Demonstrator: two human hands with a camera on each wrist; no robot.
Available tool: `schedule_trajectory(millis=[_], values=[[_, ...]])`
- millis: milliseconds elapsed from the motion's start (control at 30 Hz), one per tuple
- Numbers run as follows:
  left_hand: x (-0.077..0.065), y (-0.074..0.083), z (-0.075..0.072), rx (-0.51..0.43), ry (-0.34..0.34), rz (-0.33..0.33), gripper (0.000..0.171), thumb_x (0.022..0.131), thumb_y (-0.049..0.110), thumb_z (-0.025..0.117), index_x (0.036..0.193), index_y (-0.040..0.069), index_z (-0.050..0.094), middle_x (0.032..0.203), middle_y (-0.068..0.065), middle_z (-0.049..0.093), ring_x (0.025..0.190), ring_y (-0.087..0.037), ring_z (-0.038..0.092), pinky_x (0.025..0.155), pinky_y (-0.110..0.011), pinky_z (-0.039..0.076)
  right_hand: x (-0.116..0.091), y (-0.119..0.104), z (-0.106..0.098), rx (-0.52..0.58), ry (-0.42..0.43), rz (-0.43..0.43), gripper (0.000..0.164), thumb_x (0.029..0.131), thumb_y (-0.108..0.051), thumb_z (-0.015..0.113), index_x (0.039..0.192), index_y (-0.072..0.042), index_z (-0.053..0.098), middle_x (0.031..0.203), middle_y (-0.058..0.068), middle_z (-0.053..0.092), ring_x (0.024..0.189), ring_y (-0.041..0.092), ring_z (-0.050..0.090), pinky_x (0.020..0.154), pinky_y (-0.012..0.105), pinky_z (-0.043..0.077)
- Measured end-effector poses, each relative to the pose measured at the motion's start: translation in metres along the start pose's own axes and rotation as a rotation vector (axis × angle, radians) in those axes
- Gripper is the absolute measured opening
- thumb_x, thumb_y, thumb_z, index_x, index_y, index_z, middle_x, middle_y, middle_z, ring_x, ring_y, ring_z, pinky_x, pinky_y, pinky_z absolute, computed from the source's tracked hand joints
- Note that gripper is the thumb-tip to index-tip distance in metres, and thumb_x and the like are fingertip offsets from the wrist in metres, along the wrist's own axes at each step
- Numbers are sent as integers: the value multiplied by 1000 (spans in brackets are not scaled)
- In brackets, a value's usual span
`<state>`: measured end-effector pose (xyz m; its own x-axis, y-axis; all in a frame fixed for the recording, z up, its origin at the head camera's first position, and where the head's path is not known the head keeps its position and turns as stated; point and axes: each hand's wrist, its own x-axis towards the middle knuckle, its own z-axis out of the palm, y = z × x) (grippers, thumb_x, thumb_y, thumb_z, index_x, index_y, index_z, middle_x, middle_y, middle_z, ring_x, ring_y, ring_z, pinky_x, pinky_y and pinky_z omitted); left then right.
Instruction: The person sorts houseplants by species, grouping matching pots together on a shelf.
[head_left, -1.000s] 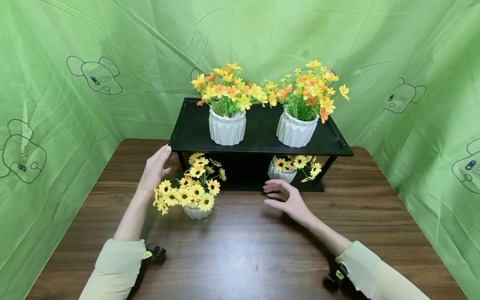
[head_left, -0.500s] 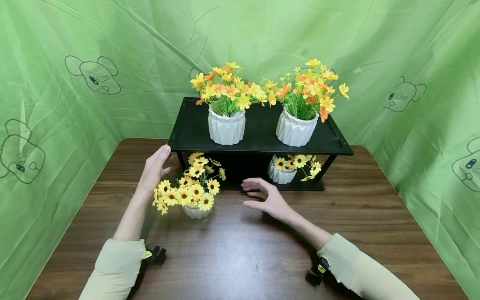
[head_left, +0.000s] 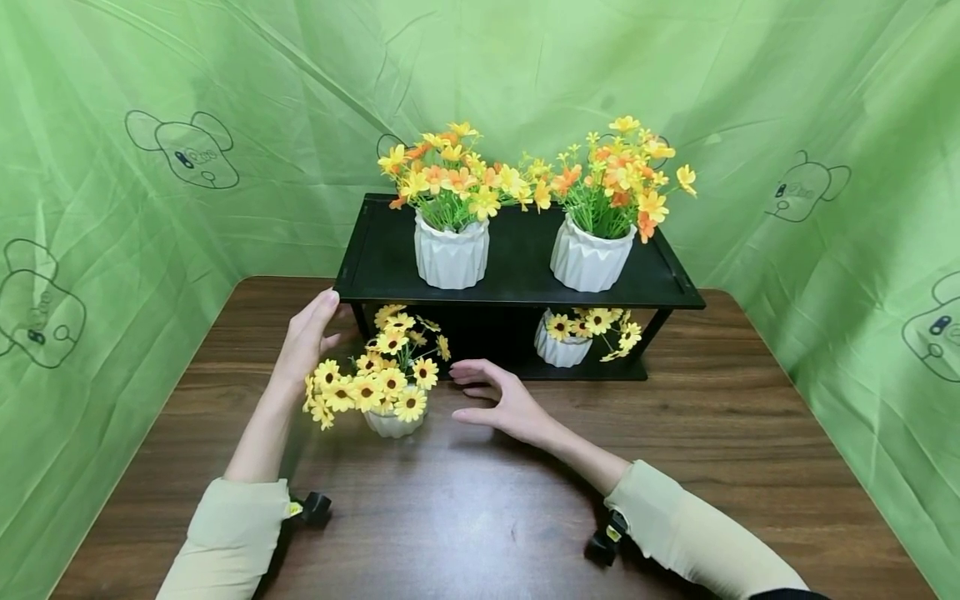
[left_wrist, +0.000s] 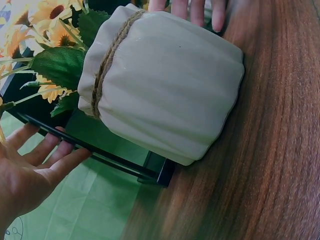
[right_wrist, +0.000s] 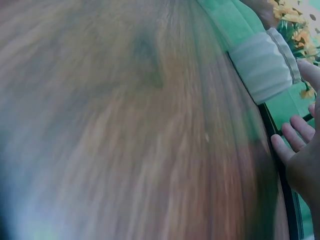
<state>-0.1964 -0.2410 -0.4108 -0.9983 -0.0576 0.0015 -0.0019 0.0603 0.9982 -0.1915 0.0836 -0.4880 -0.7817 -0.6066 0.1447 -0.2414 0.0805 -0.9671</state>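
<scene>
My left hand (head_left: 302, 343) rests against the left end of a black two-tier shelf (head_left: 517, 279). Its extended fingertips touch the shelf's side bar in the left wrist view. Just right of that forearm, a white ribbed flowerpot (left_wrist: 165, 85) with twine round its neck and yellow daisies (head_left: 378, 387) stands on the wooden table before the shelf's left part. My right hand (head_left: 504, 402) hovers close over the table at the shelf's front edge, holding nothing. Its thumb and fingers are spread, pointing toward the daisy pot a short gap away.
Two white pots with orange and yellow flowers, a left one (head_left: 452, 257) and a right one (head_left: 592, 257), stand on the top tier. A smaller daisy pot (head_left: 562, 340) sits on the lower tier at right. Green cloth (head_left: 480, 67) hangs behind the table (head_left: 480, 517).
My right hand has moved left along the shelf's front, from before the lower-tier pot to near the daisy pot on the table. The left hand has stayed put.
</scene>
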Motion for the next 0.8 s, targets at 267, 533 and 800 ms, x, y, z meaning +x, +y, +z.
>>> schedule_trajectory(millis=[267,533,800], values=[[0,0,1,-36,-9,21,50,108,47,47,149,18,52,126,10,61,118,-6,58,92,-17,56,13,1,20,0,14,11,74,84,-8,84,149,-14,49,147,11,56,140,31,54,116,47,47],[1,0,1,-51,-19,45,55,108,46,49,151,13,50,128,14,59,121,-9,59,90,-18,58,18,-3,34,-28,35,72,80,83,-16,87,152,-20,46,150,4,54,139,22,53,117,37,46],[-1,1,1,-18,-3,3,47,108,47,47,146,21,53,121,15,60,118,-5,55,90,-15,54,23,-5,43,-74,42,104,85,81,-16,89,153,-22,45,151,3,53,140,18,52,117,32,45]])
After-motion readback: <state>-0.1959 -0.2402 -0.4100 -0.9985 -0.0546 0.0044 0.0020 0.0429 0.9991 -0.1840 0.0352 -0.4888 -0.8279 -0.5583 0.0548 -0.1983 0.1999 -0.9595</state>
